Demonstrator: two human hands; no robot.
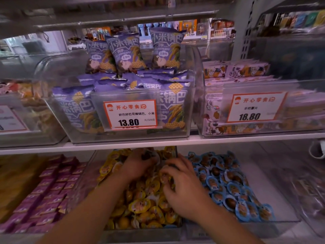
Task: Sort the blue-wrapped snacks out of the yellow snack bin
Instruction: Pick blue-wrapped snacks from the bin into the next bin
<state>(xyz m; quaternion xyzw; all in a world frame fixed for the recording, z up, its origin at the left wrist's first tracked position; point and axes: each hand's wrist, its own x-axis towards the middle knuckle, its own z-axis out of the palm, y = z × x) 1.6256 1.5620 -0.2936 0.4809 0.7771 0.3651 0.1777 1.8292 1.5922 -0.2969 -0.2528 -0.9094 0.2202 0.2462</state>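
Both hands dug in yellow snack bin (140, 233), fingers curled into glossy round packets.
Left hand (139, 164), right hand (181, 189): grasp unclear. Blue-wrapped snacks (226, 184) heaped just right of right hand.

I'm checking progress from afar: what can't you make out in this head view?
- Left hand: fingers buried in the yellow snacks; what it holds is hidden.
- Right hand: its back covers the fingertips; grip unclear.
- Blue packets under both hands: hidden.
- Yellow bin front: blurred, crossed by forearms.
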